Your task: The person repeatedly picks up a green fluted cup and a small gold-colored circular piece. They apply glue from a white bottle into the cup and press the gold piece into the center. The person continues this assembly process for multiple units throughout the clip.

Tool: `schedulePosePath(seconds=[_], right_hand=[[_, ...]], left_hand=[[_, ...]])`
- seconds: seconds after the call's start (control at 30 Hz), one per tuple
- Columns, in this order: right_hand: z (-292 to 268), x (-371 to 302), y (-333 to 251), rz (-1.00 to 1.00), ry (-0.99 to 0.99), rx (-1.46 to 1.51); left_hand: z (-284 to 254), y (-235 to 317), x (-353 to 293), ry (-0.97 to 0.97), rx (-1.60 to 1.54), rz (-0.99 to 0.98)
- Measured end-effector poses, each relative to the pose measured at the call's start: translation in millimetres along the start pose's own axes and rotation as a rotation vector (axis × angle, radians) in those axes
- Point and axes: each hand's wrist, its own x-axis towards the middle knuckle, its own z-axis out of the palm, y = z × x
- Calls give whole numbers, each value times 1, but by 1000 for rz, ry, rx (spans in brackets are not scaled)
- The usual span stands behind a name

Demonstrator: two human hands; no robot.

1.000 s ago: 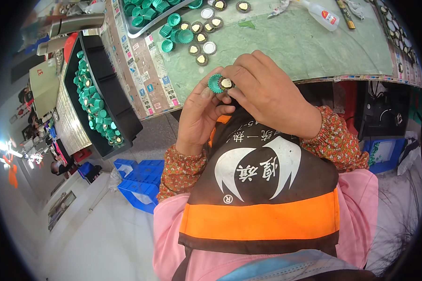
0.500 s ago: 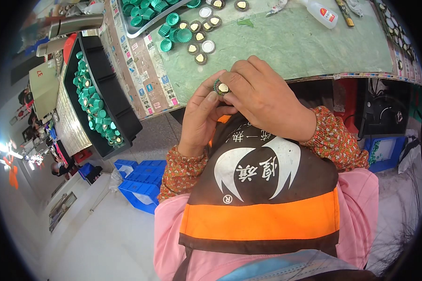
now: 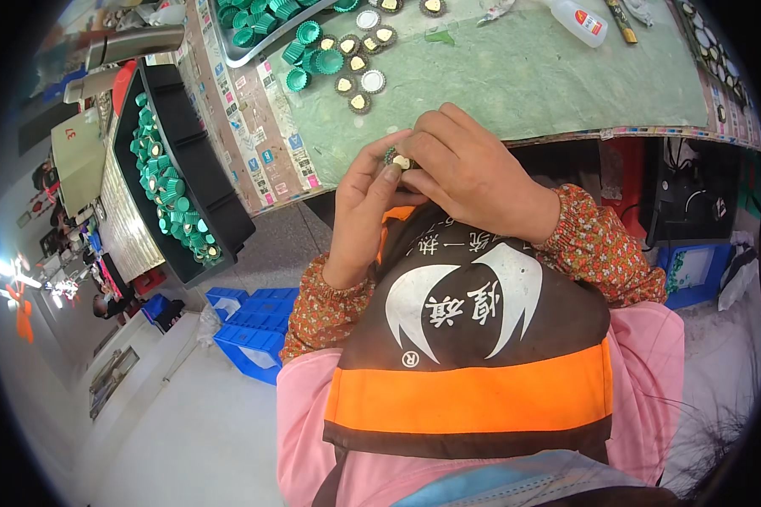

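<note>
Above my apron, just off the table's near edge, my left hand [image 3: 359, 207] and my right hand [image 3: 478, 173] meet around a small round fluted piece [image 3: 402, 162]. A dark green ruffled rim and a cream centre show on it. The left thumb presses on its lower edge, and the fingers of my right hand close on its other side. Much of its rim is hidden by the fingers. On the table beyond lie similar dark-rimmed discs [image 3: 359, 102] with cream centres, beside several green fluted cups [image 3: 328, 61].
A clear tray [image 3: 243, 61] of green cups stands at the table's far left. Left of the table, a black bin [image 3: 220, 190] holds many green pieces. A white bottle [image 3: 579, 21] and a yellow-black stick [image 3: 621, 24] lie at the back. Blue crates [image 3: 258, 325] stand on the floor.
The left thumb has slid up over the fluted piece and covers more of it. The piece has tilted slightly within the fingers. Both hands stay in nearly the same place.
</note>
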Motion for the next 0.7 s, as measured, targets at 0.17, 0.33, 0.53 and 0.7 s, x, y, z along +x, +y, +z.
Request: schedulePosePath(seconds=[0.17, 0.33, 0.53, 0.7], right_hand=[[-8, -1, 3, 181, -34, 211], [-5, -7, 6, 483, -82, 487], [-5, -8, 4, 749, -133, 770], [0, -8, 6, 735, -149, 729]], left_hand=[[3, 3, 6, 64, -45, -45], [3, 2, 6, 42, -25, 6], [12, -3, 3, 33, -4, 55], [8, -10, 4, 54, 8, 57]])
